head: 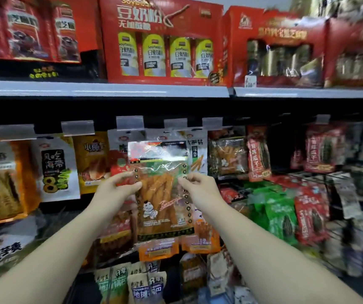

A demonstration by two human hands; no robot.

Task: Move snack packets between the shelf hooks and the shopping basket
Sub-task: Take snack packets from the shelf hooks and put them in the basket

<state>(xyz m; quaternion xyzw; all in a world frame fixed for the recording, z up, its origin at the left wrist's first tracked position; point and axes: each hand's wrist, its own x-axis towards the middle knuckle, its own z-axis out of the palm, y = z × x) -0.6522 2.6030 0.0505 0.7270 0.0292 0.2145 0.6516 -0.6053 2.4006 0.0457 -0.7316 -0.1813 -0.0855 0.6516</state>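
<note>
Both hands (119, 185) (198, 183) pinch clear snack packet (163, 189) (orange sticks inside) before hooks.

The held snack packet (163, 189) hides the hook and hanging packets behind it. Right of it, the red and green packets (285, 216) blur unreadably. Below it, both forearms are cut off by the frame's edge.

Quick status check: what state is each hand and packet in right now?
left hand: pinching the clear packet's left edge
right hand: pinching its right edge
clear packet of orange sticks: held upright in front of the hooks; whether it is on a hook cannot be told
white seaweed packet: hanging, untouched
</note>
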